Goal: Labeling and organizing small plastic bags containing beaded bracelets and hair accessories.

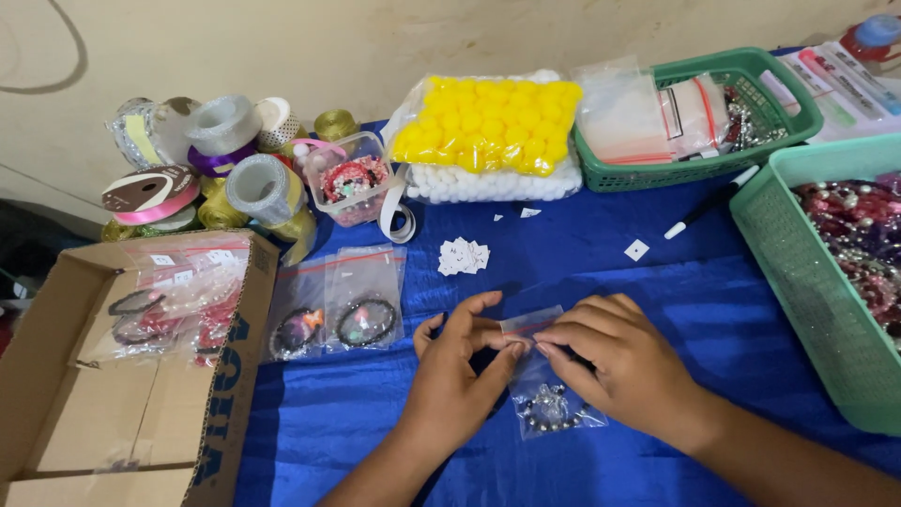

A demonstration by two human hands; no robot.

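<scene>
Sealing step in hand: left hand (460, 361) and right hand (615, 361) pinch the strip of a small clear bag (549, 390) holding a beaded bracelet, between them on the table (713, 291). Next move likely calls for even pressure along the strip.

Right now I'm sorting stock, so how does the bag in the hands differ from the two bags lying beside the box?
The held bag is pinched at its top by the left hand and right hand; the two lying bags rest untouched. It holds dark and silvery beads; they hold dark rings. All are clear with red strips.
</scene>
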